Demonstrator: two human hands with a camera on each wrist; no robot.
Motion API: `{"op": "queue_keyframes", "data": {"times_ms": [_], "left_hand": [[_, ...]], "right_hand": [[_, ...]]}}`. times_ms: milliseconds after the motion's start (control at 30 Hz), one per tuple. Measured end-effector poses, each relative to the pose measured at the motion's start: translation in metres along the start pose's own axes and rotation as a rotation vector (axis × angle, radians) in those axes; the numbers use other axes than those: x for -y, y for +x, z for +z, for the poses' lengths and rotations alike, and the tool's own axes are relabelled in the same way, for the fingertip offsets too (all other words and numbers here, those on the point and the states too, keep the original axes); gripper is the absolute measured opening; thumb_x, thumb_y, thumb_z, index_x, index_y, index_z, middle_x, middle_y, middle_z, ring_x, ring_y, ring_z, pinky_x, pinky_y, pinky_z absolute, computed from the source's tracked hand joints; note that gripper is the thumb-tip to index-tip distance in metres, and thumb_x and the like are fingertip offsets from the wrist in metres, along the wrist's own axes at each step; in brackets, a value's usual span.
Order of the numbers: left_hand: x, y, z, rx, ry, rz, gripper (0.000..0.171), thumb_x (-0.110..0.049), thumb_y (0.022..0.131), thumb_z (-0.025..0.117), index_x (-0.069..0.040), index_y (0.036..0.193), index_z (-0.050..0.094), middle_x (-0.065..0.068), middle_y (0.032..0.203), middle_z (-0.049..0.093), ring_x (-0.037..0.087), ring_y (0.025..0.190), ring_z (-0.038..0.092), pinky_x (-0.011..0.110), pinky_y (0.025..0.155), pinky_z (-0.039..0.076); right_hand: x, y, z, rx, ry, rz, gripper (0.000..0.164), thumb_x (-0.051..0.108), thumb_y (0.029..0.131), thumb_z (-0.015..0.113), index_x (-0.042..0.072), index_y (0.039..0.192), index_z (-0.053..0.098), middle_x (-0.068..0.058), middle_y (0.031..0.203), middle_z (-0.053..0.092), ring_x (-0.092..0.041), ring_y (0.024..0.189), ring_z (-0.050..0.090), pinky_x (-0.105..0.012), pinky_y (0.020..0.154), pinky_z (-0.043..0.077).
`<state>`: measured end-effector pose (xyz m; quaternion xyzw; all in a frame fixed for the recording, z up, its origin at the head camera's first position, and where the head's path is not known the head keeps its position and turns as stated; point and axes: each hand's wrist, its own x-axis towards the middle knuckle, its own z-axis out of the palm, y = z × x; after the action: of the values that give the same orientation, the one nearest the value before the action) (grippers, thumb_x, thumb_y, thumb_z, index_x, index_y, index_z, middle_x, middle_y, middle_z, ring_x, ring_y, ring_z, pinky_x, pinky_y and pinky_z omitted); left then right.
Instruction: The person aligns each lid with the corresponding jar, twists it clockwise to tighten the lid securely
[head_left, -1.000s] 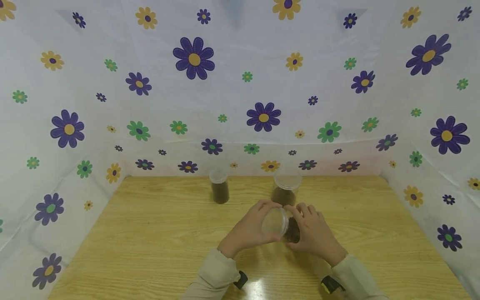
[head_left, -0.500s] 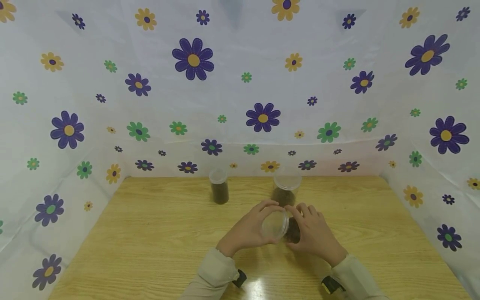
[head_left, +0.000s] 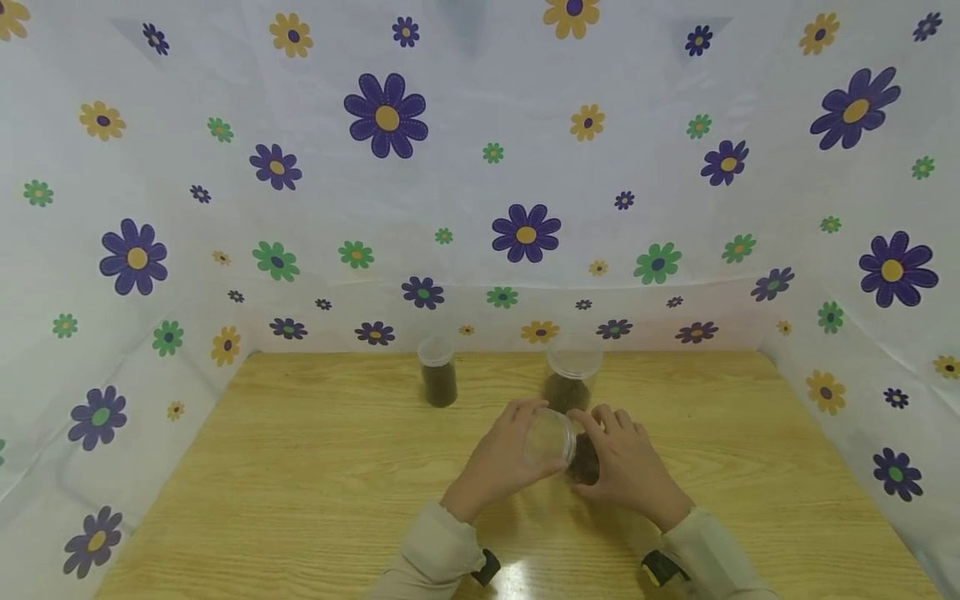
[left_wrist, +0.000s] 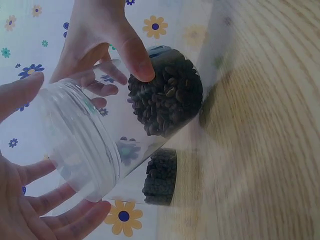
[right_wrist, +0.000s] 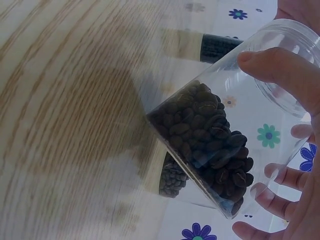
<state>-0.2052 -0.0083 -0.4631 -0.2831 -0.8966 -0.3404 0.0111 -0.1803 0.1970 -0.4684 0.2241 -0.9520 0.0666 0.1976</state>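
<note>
A clear jar of dark coffee beans (right_wrist: pixel 200 140) leans tilted close over the table, its lid end towards the left. My right hand (head_left: pixel 630 462) grips the jar's body, its thumb (right_wrist: pixel 280 67) along one side and the fingers round the other. Around the clear ridged lid (left_wrist: pixel 82 142) at the mouth, my left hand (head_left: pixel 498 458) holds with spread, curved fingers and thumb. The lid sits on the jar's mouth. The beans are heaped at the jar's base, as the left wrist view shows.
A wide, clear-lidded jar (head_left: pixel 573 367) with dark contents stands just behind the hands. Further left is a narrow jar (head_left: pixel 438 375) with a dark fill. The wooden table (head_left: pixel 315 467) is bounded by a white flower-print cloth (head_left: pixel 450 183) at the back and sides.
My left hand has turned about the lid, its wrist shifting slightly right and its thumb moving up along the rim. My right hand and the jar's body keep nearly the same place.
</note>
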Motion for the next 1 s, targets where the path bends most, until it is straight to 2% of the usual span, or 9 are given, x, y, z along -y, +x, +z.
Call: {"op": "queue_keyframes", "data": {"times_ms": [133, 333, 467, 567, 667, 800, 867, 1000], "left_hand": [[-0.002, 0.000, -0.004, 0.024, 0.012, 0.025, 0.077, -0.046, 0.077, 0.073, -0.016, 0.139, 0.039, 0.007, 0.136, 0.045, 0.026, 0.118, 0.052, 0.045, 0.093, 0.049], [0.000, 0.002, -0.011, 0.085, -0.001, 0.111, 0.078, -0.032, 0.073, 0.080, -0.021, 0.138, 0.039, 0.003, 0.139, 0.042, 0.023, 0.125, 0.048, 0.042, 0.100, 0.045], [0.002, 0.002, -0.013, 0.100, -0.021, 0.181, 0.082, -0.023, 0.068, 0.084, -0.021, 0.138, 0.040, 0.002, 0.138, 0.041, 0.021, 0.126, 0.046, 0.040, 0.101, 0.045], [0.004, 0.002, -0.012, 0.101, -0.023, 0.206, 0.085, -0.021, 0.066, 0.085, -0.022, 0.139, 0.040, 0.002, 0.140, 0.040, 0.021, 0.128, 0.045, 0.039, 0.101, 0.045], [0.006, 0.002, -0.010, 0.092, -0.031, 0.183, 0.090, -0.024, 0.068, 0.084, -0.023, 0.142, 0.034, 0.004, 0.144, 0.036, 0.024, 0.129, 0.044, 0.041, 0.100, 0.046], [0.002, 0.001, -0.008, 0.059, -0.043, 0.093, 0.088, -0.038, 0.076, 0.077, -0.021, 0.146, 0.027, 0.007, 0.147, 0.033, 0.028, 0.128, 0.045, 0.046, 0.099, 0.046], [0.000, 0.000, -0.007, 0.043, -0.026, 0.050, 0.085, -0.046, 0.079, 0.072, -0.018, 0.146, 0.028, 0.007, 0.144, 0.036, 0.028, 0.126, 0.047, 0.047, 0.097, 0.047], [-0.002, -0.001, -0.007, 0.038, 0.015, 0.005, 0.082, -0.052, 0.079, 0.068, -0.012, 0.143, 0.035, 0.009, 0.138, 0.043, 0.028, 0.121, 0.050, 0.047, 0.094, 0.048]], "right_hand": [[0.001, 0.001, -0.001, 0.005, 0.002, -0.002, 0.101, 0.051, 0.046, 0.087, 0.016, 0.131, 0.047, -0.006, 0.102, 0.051, -0.023, 0.085, 0.048, -0.035, 0.062, 0.043], [0.001, 0.001, -0.003, 0.022, -0.009, 0.002, 0.101, 0.053, 0.047, 0.087, 0.017, 0.131, 0.046, -0.006, 0.102, 0.050, -0.023, 0.085, 0.048, -0.035, 0.063, 0.043], [0.002, 0.001, -0.003, 0.032, -0.003, 0.006, 0.101, 0.052, 0.047, 0.087, 0.017, 0.132, 0.046, -0.006, 0.102, 0.050, -0.023, 0.085, 0.048, -0.036, 0.063, 0.043], [0.002, 0.001, -0.003, 0.033, -0.007, 0.006, 0.101, 0.053, 0.047, 0.087, 0.017, 0.132, 0.046, -0.006, 0.102, 0.050, -0.023, 0.086, 0.048, -0.036, 0.063, 0.043], [0.001, 0.001, -0.002, 0.023, -0.013, 0.005, 0.100, 0.053, 0.047, 0.087, 0.017, 0.131, 0.047, -0.006, 0.102, 0.051, -0.023, 0.086, 0.048, -0.035, 0.063, 0.043], [0.002, 0.002, -0.002, 0.009, -0.015, 0.002, 0.099, 0.053, 0.046, 0.087, 0.017, 0.130, 0.047, -0.005, 0.101, 0.051, -0.022, 0.085, 0.048, -0.035, 0.062, 0.043], [0.002, 0.001, -0.001, 0.008, -0.012, 0.003, 0.099, 0.053, 0.046, 0.087, 0.017, 0.130, 0.047, -0.005, 0.101, 0.051, -0.023, 0.085, 0.048, -0.036, 0.063, 0.044], [0.001, 0.001, -0.001, 0.013, -0.014, 0.007, 0.100, 0.053, 0.046, 0.087, 0.018, 0.131, 0.047, -0.005, 0.101, 0.051, -0.023, 0.086, 0.049, -0.037, 0.063, 0.044]]}}
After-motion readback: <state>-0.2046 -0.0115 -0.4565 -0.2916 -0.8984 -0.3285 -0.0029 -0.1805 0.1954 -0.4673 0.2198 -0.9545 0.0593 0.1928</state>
